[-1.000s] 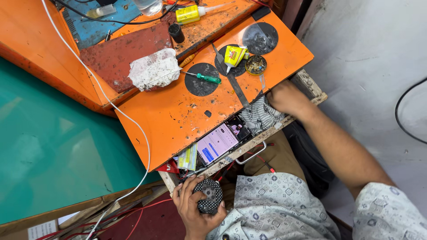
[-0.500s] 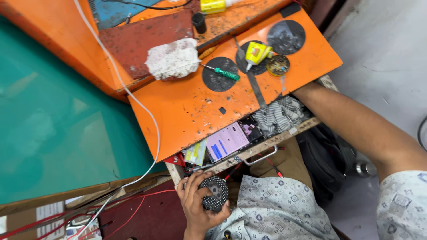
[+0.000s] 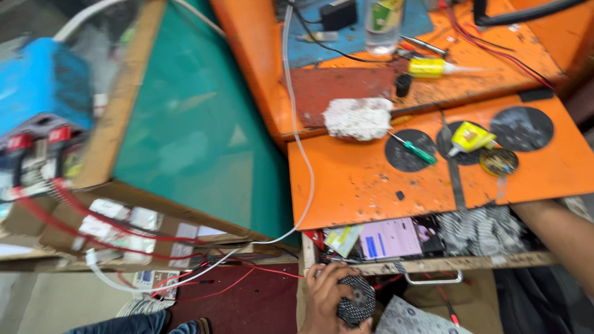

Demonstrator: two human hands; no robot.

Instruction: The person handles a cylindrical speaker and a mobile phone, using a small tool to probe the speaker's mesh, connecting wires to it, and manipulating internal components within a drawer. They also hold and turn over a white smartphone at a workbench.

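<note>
My left hand point(image 3: 325, 295) is at the bottom edge, shut on a small round black object with a dotted mesh face point(image 3: 357, 301). It is held just below the front rail of an open drawer point(image 3: 433, 265). In the drawer lie a phone with a lit screen point(image 3: 390, 238) and a black-and-white patterned cloth point(image 3: 479, 230). My right forearm point(image 3: 557, 234) comes in from the right along the drawer. Its hand is hidden past the cloth, under the orange board point(image 3: 365, 192).
On the orange board lie a green-handled screwdriver point(image 3: 416, 149), a yellow glue bottle point(image 3: 470, 137), a round tin point(image 3: 498, 162) and a white wad point(image 3: 359, 117). A green panel point(image 3: 192, 136), a blue box point(image 3: 43, 80) and red wires point(image 3: 235, 275) are left.
The view has swung left, bringing the blue box and wiring into sight. My right hand, seen on the cloth before, is hidden now. My left hand still holds the round object.
</note>
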